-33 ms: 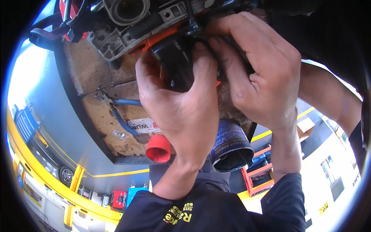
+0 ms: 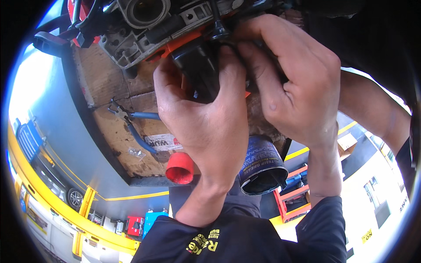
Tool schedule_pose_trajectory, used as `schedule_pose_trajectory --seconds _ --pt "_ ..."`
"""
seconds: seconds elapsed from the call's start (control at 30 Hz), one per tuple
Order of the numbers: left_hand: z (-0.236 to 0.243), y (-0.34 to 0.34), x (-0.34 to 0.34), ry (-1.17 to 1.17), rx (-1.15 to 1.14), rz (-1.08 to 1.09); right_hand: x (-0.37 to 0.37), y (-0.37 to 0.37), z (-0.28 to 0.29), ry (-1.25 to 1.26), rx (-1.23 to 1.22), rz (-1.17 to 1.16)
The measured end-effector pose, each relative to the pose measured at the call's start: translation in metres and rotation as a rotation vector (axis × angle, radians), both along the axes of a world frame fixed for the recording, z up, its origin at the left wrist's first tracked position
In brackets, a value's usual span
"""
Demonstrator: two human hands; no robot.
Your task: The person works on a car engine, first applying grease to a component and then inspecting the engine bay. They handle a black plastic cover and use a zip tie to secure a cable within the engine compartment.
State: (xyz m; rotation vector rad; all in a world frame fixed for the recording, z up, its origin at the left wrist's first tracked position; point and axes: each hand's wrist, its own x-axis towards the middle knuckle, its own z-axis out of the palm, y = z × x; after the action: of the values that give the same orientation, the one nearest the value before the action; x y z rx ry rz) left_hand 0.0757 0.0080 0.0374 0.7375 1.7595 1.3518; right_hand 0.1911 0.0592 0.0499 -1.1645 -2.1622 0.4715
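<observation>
A: And the left hand (image 2: 206, 114), in which state?
B: Closed around the black part (image 2: 197, 65), with the thumb along its right side and the bent fingers on its left side.
A: And the right hand (image 2: 302, 83)?
B: Curled, with thumb and forefinger near to each other, just beside the left thumb. Pinching something or only touching? Cannot tell; too dark there, and fingertips partly hidden.
A: So, exact place of the black part?
B: Within the grip of the left hand, to the left of the right hand.
A: And beyond the fingers?
B: Just past the black part, an orange strip (image 2: 184, 42). Further to the upper left, a metal block (image 2: 125, 49). Above the left thumb, a black rod (image 2: 216, 19).
A: To the left of the left hand?
B: Open pliers (image 2: 120, 115) with blue handles, lying on a brown board (image 2: 98, 76). Below these, a small clear bag (image 2: 137, 152).
A: Near the wrists?
B: Left of the left wrist, a red cup (image 2: 186, 164). Between both wrists, a blue tin (image 2: 261, 160) with open mouth. To the right of the right hand, another person's forearm (image 2: 372, 105).
</observation>
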Motion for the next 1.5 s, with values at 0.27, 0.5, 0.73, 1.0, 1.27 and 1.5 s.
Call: schedule_pose_trajectory --seconds 0.27,0.5,0.73,1.0,1.27,1.5 --pt "0.005 0.005 0.002 0.203 -0.028 0.039 0.004 -0.002 0.008 -0.142 -0.211 -0.019" --pt "0.010 0.008 0.004 0.283 -0.044 0.025 0.006 0.007 0.010 -0.091 -0.262 0.043" --pt "0.012 0.011 -0.001 0.369 -0.077 -0.022 0.008 0.014 0.010 0.142 -0.492 0.078" --pt "0.005 0.010 -0.001 0.267 0.019 0.001 -0.001 0.020 0.037 0.156 -0.684 0.057" --pt "0.003 0.006 -0.001 0.099 0.041 0.001 0.007 0.008 0.044 0.268 -0.599 -0.055" --pt "0.033 -0.059 -0.018 0.097 -0.013 -0.273 0.041 -0.051 0.060 0.193 -0.306 -0.368"
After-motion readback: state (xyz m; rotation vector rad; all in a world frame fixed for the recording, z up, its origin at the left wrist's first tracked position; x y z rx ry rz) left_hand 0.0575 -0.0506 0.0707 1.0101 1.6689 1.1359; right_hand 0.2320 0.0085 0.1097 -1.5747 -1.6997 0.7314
